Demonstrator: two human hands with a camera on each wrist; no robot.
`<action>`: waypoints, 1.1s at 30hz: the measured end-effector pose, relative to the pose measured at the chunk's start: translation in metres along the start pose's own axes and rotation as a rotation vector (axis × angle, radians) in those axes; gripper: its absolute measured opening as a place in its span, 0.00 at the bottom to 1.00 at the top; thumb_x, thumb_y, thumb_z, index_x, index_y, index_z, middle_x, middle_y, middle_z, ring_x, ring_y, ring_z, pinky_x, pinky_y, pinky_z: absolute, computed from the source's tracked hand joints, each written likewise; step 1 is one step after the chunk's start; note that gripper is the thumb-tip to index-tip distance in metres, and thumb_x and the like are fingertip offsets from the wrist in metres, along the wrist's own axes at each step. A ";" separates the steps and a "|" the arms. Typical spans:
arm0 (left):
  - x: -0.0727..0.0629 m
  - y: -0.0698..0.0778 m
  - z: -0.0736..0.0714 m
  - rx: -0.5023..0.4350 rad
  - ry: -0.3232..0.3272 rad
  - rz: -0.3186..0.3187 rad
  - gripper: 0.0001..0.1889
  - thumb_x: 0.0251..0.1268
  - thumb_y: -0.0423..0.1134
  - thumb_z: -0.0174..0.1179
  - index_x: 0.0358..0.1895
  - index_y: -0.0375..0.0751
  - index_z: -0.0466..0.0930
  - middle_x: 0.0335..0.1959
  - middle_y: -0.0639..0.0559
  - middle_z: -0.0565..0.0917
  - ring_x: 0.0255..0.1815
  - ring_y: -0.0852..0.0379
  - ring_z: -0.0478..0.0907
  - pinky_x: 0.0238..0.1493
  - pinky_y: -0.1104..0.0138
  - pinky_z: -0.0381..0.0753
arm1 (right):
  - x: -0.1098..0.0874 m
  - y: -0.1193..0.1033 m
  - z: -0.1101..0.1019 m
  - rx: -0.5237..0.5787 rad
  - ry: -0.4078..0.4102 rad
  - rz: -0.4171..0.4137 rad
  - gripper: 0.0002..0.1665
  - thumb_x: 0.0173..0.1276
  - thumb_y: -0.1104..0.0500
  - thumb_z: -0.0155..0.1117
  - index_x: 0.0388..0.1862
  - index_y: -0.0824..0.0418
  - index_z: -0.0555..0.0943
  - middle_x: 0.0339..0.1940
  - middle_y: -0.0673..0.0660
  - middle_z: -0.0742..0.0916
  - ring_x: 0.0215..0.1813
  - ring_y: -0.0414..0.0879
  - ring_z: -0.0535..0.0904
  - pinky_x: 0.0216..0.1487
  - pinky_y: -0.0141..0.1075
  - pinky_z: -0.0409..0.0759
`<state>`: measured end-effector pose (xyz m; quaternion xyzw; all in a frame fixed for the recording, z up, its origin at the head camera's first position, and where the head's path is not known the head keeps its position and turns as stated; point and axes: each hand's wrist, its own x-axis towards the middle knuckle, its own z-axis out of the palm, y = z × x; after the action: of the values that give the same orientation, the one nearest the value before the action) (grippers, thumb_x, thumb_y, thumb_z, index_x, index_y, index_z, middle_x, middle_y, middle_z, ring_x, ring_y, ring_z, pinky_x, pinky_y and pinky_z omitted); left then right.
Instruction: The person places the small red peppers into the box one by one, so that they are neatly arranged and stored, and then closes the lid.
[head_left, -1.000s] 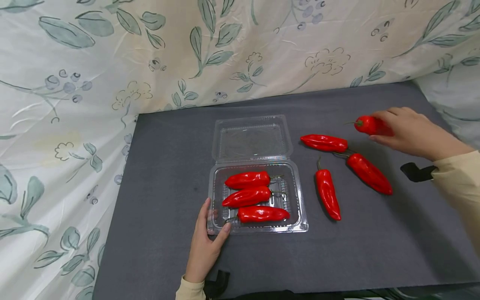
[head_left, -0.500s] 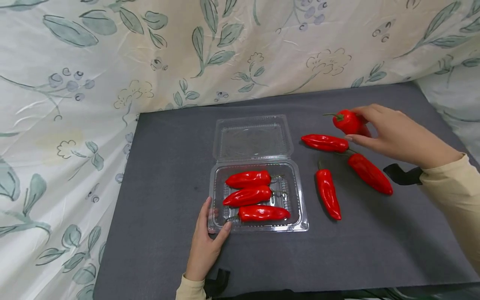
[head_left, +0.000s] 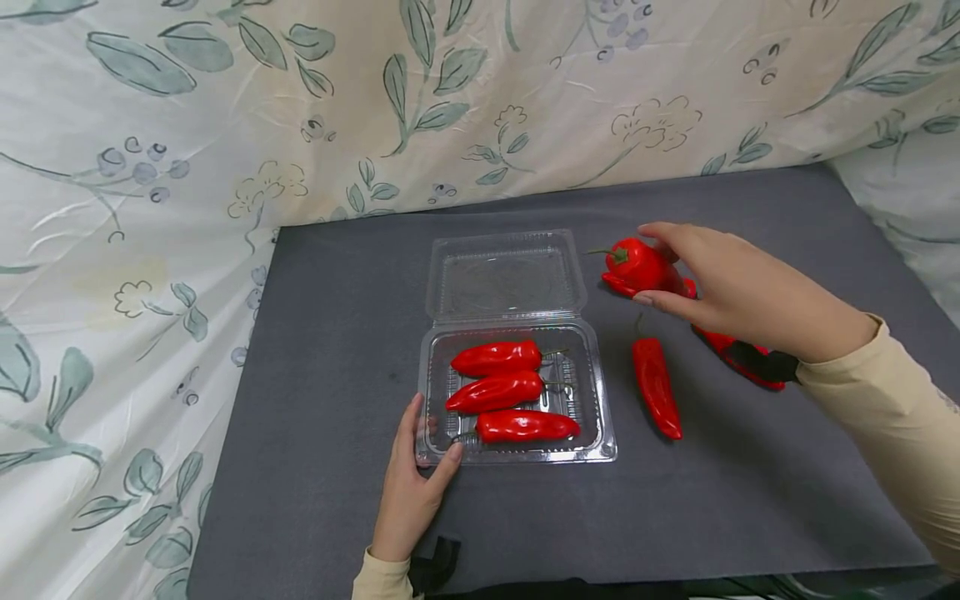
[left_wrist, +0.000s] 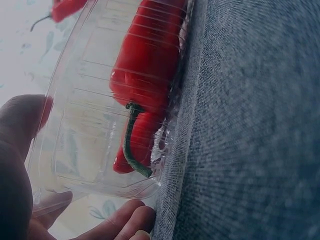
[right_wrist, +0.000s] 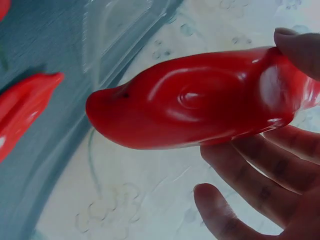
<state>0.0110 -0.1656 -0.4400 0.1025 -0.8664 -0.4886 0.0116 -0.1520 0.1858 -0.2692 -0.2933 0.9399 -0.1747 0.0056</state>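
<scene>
My right hand [head_left: 738,283] holds a red pepper [head_left: 636,263] between thumb and fingers, its green stem toward the left. In the right wrist view this glossy pepper [right_wrist: 190,97] lies across the picture, its tip away from the palm. In the head view it overlaps another red pepper [head_left: 618,285] on the table. At the near left corner of a clear plastic clamshell box [head_left: 600,408], my left hand [head_left: 412,492] grips the rim with thumb and fingers. Three red peppers [head_left: 495,392] lie side by side in the box, and its lid [head_left: 506,275] stands open behind.
To the right of the box, a red pepper [head_left: 657,390] lies with its stem pointing away. Another red pepper [head_left: 738,358] is partly hidden under my right wrist and its black strap. Grey cloth [head_left: 330,358] covers the table. A leaf-patterned curtain [head_left: 360,108] hangs behind and to the left.
My right hand has moved left with the held pepper, from the table's far right to above the pepper nearest the lid. My left hand has stayed at the box corner.
</scene>
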 end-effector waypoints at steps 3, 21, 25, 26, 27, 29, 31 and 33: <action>0.000 0.000 0.000 -0.001 0.001 -0.004 0.43 0.58 0.53 0.65 0.74 0.67 0.50 0.60 0.51 0.74 0.56 0.56 0.70 0.47 0.60 0.72 | 0.004 -0.011 0.002 0.005 0.011 -0.043 0.44 0.58 0.52 0.73 0.69 0.65 0.64 0.48 0.57 0.83 0.49 0.51 0.80 0.48 0.49 0.79; 0.002 -0.003 0.001 -0.019 0.000 -0.008 0.43 0.58 0.54 0.65 0.74 0.69 0.50 0.59 0.52 0.74 0.56 0.56 0.70 0.48 0.59 0.72 | 0.022 -0.057 0.021 -0.033 -0.001 -0.271 0.39 0.57 0.47 0.72 0.63 0.62 0.70 0.45 0.52 0.83 0.42 0.42 0.78 0.44 0.38 0.79; 0.001 -0.003 0.001 -0.023 0.000 -0.010 0.42 0.59 0.53 0.65 0.74 0.68 0.50 0.60 0.51 0.74 0.56 0.55 0.70 0.47 0.58 0.71 | 0.024 -0.065 0.033 -0.015 -0.039 -0.306 0.39 0.59 0.44 0.70 0.64 0.62 0.71 0.49 0.54 0.83 0.48 0.45 0.79 0.47 0.40 0.80; 0.001 -0.003 0.001 -0.023 0.001 -0.010 0.42 0.59 0.53 0.65 0.74 0.68 0.50 0.60 0.51 0.74 0.56 0.55 0.70 0.47 0.59 0.71 | 0.024 -0.067 0.037 -0.009 -0.051 -0.316 0.39 0.58 0.44 0.70 0.64 0.61 0.71 0.50 0.54 0.83 0.49 0.45 0.80 0.48 0.40 0.80; 0.001 -0.003 0.001 -0.025 0.002 -0.010 0.42 0.59 0.52 0.65 0.74 0.68 0.50 0.60 0.51 0.74 0.56 0.55 0.70 0.47 0.58 0.71 | 0.024 -0.069 0.042 -0.004 -0.065 -0.327 0.40 0.58 0.43 0.70 0.64 0.61 0.71 0.50 0.53 0.84 0.49 0.45 0.80 0.48 0.40 0.80; 0.001 -0.002 0.001 -0.027 0.002 -0.010 0.42 0.59 0.52 0.65 0.74 0.68 0.50 0.60 0.51 0.74 0.57 0.55 0.70 0.48 0.58 0.71 | 0.025 -0.072 0.051 0.009 -0.089 -0.351 0.39 0.58 0.43 0.70 0.64 0.60 0.71 0.51 0.52 0.84 0.48 0.43 0.80 0.48 0.38 0.80; 0.001 -0.002 0.000 -0.030 0.001 -0.006 0.42 0.59 0.52 0.65 0.74 0.67 0.50 0.60 0.50 0.74 0.58 0.54 0.70 0.49 0.56 0.71 | 0.025 -0.075 0.059 0.018 -0.109 -0.370 0.38 0.59 0.42 0.69 0.64 0.58 0.72 0.50 0.50 0.84 0.47 0.41 0.79 0.47 0.36 0.79; 0.001 -0.002 0.000 -0.031 -0.001 -0.004 0.42 0.59 0.52 0.65 0.74 0.66 0.50 0.60 0.50 0.74 0.58 0.53 0.70 0.51 0.53 0.71 | 0.026 -0.077 0.067 0.031 -0.125 -0.385 0.37 0.60 0.41 0.69 0.63 0.57 0.72 0.50 0.49 0.84 0.46 0.39 0.78 0.46 0.34 0.79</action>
<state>0.0101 -0.1670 -0.4416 0.1038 -0.8585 -0.5021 0.0120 -0.1231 0.0906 -0.3042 -0.4777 0.8615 -0.1684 0.0349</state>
